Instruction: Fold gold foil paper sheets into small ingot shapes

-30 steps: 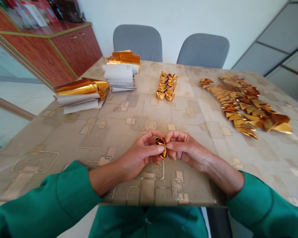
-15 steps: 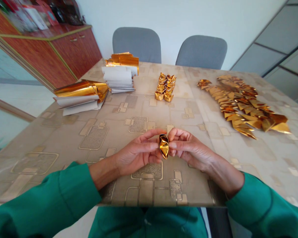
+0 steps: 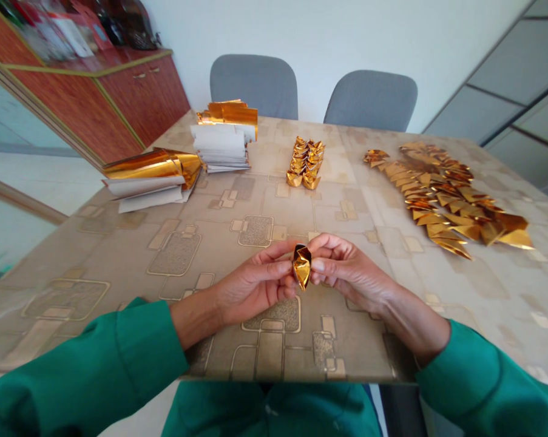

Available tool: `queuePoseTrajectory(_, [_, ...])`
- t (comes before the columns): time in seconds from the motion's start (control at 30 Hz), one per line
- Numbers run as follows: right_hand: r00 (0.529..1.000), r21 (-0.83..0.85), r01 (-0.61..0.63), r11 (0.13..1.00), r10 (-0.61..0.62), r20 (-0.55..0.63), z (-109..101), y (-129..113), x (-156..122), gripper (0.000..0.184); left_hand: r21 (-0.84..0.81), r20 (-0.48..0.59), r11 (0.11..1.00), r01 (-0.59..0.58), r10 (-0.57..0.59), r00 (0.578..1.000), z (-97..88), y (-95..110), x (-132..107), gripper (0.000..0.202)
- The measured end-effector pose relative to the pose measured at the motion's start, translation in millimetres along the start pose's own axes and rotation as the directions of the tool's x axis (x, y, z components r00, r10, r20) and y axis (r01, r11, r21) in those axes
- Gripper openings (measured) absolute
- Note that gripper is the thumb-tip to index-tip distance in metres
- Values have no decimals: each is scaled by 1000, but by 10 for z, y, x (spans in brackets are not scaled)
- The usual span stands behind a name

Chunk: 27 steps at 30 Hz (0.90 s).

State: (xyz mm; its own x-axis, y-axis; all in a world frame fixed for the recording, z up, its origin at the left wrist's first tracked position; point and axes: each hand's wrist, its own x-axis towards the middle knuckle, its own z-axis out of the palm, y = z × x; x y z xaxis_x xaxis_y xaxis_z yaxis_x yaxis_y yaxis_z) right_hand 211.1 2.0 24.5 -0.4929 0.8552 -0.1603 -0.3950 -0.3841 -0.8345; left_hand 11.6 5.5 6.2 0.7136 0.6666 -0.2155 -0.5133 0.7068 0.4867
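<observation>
Between my two hands, above the near part of the table, is a small folded gold paper ingot [image 3: 303, 268], shiny and pointed at its lower end. My left hand [image 3: 262, 276] pinches its left side with thumb and fingers. On the other side my right hand [image 3: 341, 264] grips it with the thumb in front and the fingers curled behind. Farther back on the table stand finished-looking gold paper ingots [image 3: 304, 162] in two tight rows. A spread of flatter folded gold paper pieces [image 3: 442, 194] lies to the right.
At the back left are a stack of gold and white paper sheets [image 3: 221, 145] and a second, curled stack [image 3: 153, 179]. The patterned table [image 3: 228, 261] ends just before my body. Two grey chairs [image 3: 254, 85] stand behind it, and a wooden cabinet [image 3: 141, 97] is at left.
Both hands keep hold of the gold paper ingot in nearly the same place. My right fingers have shifted slightly on it, and the view has tilted a little.
</observation>
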Motion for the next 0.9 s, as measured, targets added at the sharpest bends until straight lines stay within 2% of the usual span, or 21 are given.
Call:
queuePoseTrajectory(0.17, [1000, -46, 0, 999, 0, -6, -15, -24, -14, 19, 28, -23, 1000, 13, -12, 1000, -5, 1, 10, 30])
queuePoseTrajectory(0.37, [1000, -168, 31, 985, -30, 4, -28, -56, -31, 21, -2, -3, 1000, 11, -11, 1000, 35, 16, -6, 28])
queuePoseTrajectory(0.7, [996, -157, 65, 985, -74, -54, 6, -15, -16, 19, -56, -41, 998, 4, -6, 999, 11, 13, 18, 25])
queuePoseTrajectory(0.9, [995, -247, 69, 967, -84, -51, 31, -62, -34, 25, -51, -18, 998, 42, -43, 999, 3, 26, 29, 23])
